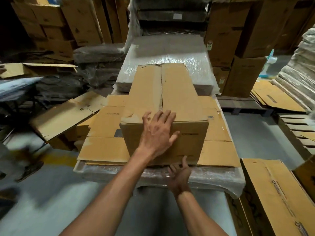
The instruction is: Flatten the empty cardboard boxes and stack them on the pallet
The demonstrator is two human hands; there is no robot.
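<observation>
Both your hands are at the near end of one upright cardboard box [170, 89], not yet flattened. Your left hand [157, 132] lies over its top front edge. The fingers [166, 116] are spread and nearly straight on the top panel, and the thumb [175, 134] rests on the front face just below the edge. It presses rather than grasps. The closed seam [161, 86] of the top flaps runs away from your middle fingertips toward the far end of the box.

Your right hand [179, 174] is lower, palm turned up. Its fingers [184, 160] are loosely raised and released, the longest tip touching the bottom of the front face, and it holds nothing.

Under those right fingertips, and spreading to both sides of them, lies a stack of flattened boxes [102, 147] that the upright box stands on. The stack rests on a plastic-wrapped load [119, 171], whose near edge sits just under your right palm.

Beyond your left fingertips, past the far end of the box, sits another wrapped bundle [170, 53]. Left of your left fingers a flat sheet of cardboard [64, 116] lies tilted against the stack. Right of your right fingers a long carton [272, 193] lies on the floor, and farther right is a bare wooden pallet [296, 132].
</observation>
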